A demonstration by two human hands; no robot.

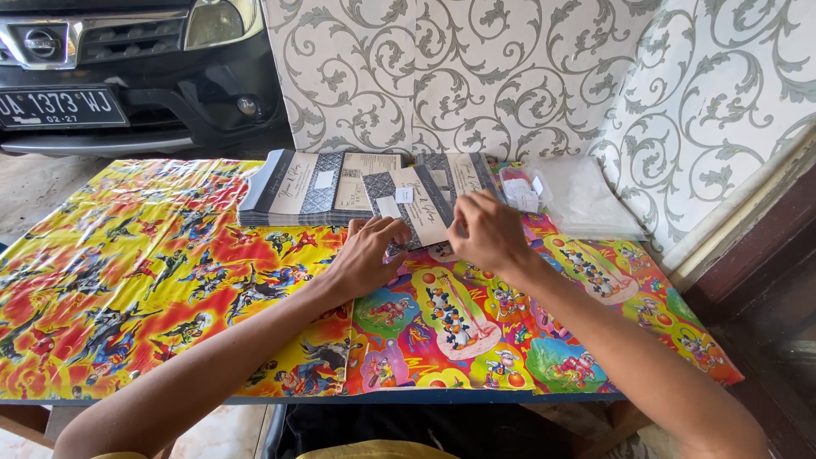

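Both hands on one grey-and-cream card (414, 212), flat on bright cartoon table cover (170, 280). Left hand (367, 255) fingers pinch lower edge. Right hand (486, 231) fingers curl, grip right side. Step: handling top card. Card stack (310, 189) just behind.

Both bare forearms reach forward and converge — left hand (367, 253) palm-down with fingers curled, right hand (486, 231) arched, fingertips pinched.

card (411, 209) | grey-patterned and cream, white sticker | flat, tilted | table's far edge
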